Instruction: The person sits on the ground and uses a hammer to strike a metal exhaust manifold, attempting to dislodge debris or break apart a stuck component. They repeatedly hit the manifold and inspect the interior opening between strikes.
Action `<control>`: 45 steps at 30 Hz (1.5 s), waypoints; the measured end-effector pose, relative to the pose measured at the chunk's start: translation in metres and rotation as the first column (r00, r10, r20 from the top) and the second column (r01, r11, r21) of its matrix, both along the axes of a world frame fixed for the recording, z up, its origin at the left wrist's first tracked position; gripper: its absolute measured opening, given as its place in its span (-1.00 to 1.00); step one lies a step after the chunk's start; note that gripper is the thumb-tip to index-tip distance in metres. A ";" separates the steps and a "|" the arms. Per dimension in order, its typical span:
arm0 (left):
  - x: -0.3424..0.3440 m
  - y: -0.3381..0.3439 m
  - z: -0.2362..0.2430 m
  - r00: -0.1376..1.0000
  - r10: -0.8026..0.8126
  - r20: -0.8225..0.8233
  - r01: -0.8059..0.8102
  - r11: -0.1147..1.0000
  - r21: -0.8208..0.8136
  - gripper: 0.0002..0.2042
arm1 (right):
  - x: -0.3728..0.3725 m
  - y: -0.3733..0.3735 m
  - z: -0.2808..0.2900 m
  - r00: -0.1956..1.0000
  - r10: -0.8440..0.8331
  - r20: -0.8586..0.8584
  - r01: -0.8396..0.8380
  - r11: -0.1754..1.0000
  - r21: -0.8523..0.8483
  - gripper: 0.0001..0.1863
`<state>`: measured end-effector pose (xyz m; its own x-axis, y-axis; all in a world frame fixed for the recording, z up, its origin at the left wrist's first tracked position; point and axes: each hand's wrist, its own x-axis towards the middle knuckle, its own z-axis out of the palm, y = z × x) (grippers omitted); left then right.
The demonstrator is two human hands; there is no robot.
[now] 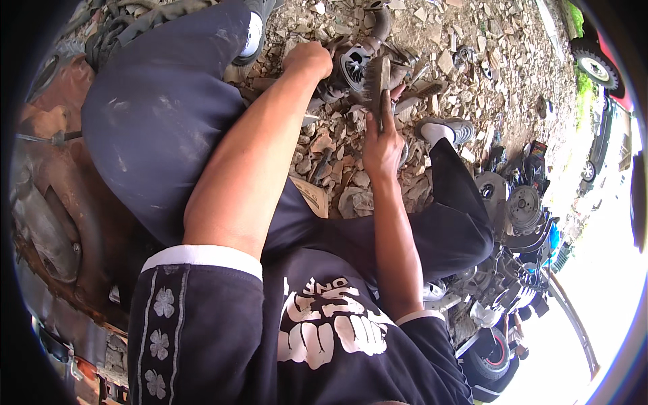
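Observation:
In the head view, my left hand (pixel 307 61) is closed at the left side of a dirty metal turbocharger (pixel 354 67) with a finned wheel showing; my fingertips are hidden. The turbocharger has a curved rusty pipe (pixel 378 27) at its top and lies low over broken stones. My right hand (pixel 385 152) grips a worn brush (pixel 376 84) with dark bristles, held upright in the picture along the turbocharger’s right side, close to the finned wheel. I cannot tell whether the bristles touch it.
My legs are spread around the work on rubble ground (pixel 445 61). Rusty metal parts (pixel 50 175) lie at the left, piled engine parts (pixel 520 209) at the right, with a cardboard piece (pixel 310 196) near my lap. Parked vehicles (pixel 594 67) stand at the far right.

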<state>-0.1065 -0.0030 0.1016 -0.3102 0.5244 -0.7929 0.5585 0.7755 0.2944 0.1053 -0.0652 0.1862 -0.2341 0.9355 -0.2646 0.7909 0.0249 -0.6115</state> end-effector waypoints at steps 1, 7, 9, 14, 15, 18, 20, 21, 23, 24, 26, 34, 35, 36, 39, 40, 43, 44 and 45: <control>0.001 -0.007 -0.001 0.999 -0.033 -0.014 0.033 0.999 -0.010 -0.67 | 0.000 -0.007 0.000 0.998 0.039 0.049 -0.040 0.999 0.016 -0.41; 0.001 -0.006 0.003 0.995 -0.087 -0.050 0.087 0.996 0.012 -0.65 | -0.050 0.050 -0.019 0.928 0.211 0.308 -0.192 0.977 -0.093 -0.39; 0.004 0.001 0.006 0.998 -0.070 -0.001 0.070 0.997 0.018 -0.63 | -0.060 0.078 -0.032 0.859 0.269 0.436 -0.245 0.963 -0.112 -0.40; 0.003 0.001 0.003 1.000 -0.013 0.006 0.013 1.000 0.009 -0.63 | -0.058 0.076 -0.022 0.843 0.308 0.441 -0.279 0.951 -0.130 -0.38; 0.002 -0.001 0.009 1.000 -0.017 0.012 0.017 1.000 -0.005 -0.64 | -0.050 0.063 -0.021 0.867 0.302 0.397 -0.299 0.952 -0.070 -0.38; 0.001 -0.008 0.005 1.000 -0.021 -0.011 0.021 1.000 0.003 -0.67 | -0.036 0.031 0.011 0.905 0.256 0.339 -0.210 0.963 -0.168 -0.39; 0.001 -0.007 0.004 1.000 0.006 -0.022 -0.006 1.000 0.015 -0.67 | -0.031 0.028 0.005 0.919 0.250 0.304 -0.223 0.967 -0.121 -0.40; 0.000 -0.006 0.004 1.000 0.005 -0.008 -0.005 1.000 0.021 -0.68 | -0.029 0.028 0.001 0.926 0.246 0.287 -0.229 0.969 -0.094 -0.40; 0.002 -0.005 0.009 1.000 -0.002 -0.006 0.002 1.000 0.014 -0.68 | -0.035 0.040 -0.004 0.893 0.302 0.333 -0.303 0.952 -0.053 -0.41; 0.002 -0.003 0.013 1.000 -0.006 -0.007 0.006 1.000 0.009 -0.68 | -0.039 0.045 -0.002 0.875 0.329 0.354 -0.339 0.940 -0.035 -0.41; 0.008 -0.005 0.016 0.999 0.014 -0.038 -0.013 0.999 0.037 -0.69 | -0.041 0.044 0.010 0.857 0.313 0.410 -0.271 0.949 -0.159 -0.41; 0.003 -0.002 0.012 1.000 0.011 0.029 -0.010 1.000 -0.006 -0.69 | 0.047 0.004 -0.008 0.834 0.286 0.472 -0.203 0.954 -0.220 -0.39; 0.000 -0.003 0.011 0.999 0.045 0.020 -0.045 0.999 -0.005 -0.69 | 0.049 -0.002 -0.011 0.844 0.284 0.455 -0.192 0.952 -0.238 -0.40; 0.001 -0.001 0.010 1.000 0.025 0.009 -0.025 1.000 0.010 -0.69 | 0.051 -0.005 -0.013 0.854 0.281 0.437 -0.181 0.949 -0.257 -0.41; 0.003 -0.003 0.015 1.000 -0.001 0.014 0.002 0.999 -0.038 -0.68 | 0.029 -0.012 0.009 0.967 0.060 0.249 -0.028 0.991 -0.132 -0.43; -0.001 0.000 0.013 1.000 0.022 -0.002 -0.022 0.999 -0.034 -0.67 | 0.016 -0.004 0.015 0.985 -0.004 0.170 0.019 0.996 -0.086 -0.44; 0.004 -0.004 0.015 1.000 0.027 -0.015 -0.028 0.999 -0.043 -0.65 | 0.013 0.002 0.015 0.992 0.077 0.098 -0.074 0.997 -0.035 -0.44; 0.005 -0.003 0.018 0.999 0.040 -0.012 -0.041 0.998 -0.042 -0.65 | 0.014 0.004 0.012 0.990 0.106 0.094 -0.104 0.994 -0.027 -0.44; 0.006 -0.003 0.022 0.998 0.054 -0.008 -0.055 0.998 -0.042 -0.64 | 0.018 0.005 0.009 0.986 0.122 0.114 -0.117 0.992 -0.053 -0.43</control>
